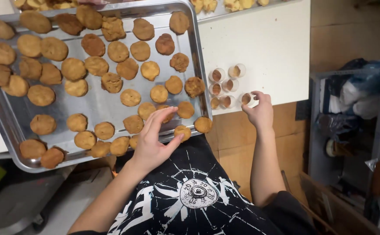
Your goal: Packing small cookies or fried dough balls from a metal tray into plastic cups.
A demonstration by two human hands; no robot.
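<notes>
White table (pixel 264 48), cookie tray (pixel 94 106) — left hand (pixel 153 139) splayed, right hand (pixel 259 111) pinching small cup (pixel 245 99)

Bakery kitchen — metal baking tray (pixel 97 105) of cookies (pixel 130 97), small filled cups (pixel 217 75), white worktop (pixel 264 48)

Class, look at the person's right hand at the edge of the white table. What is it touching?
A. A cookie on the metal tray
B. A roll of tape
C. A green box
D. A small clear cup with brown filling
D. The right hand has its fingers on a small clear cup at the edge of the white table, beside the other small cups.
</notes>
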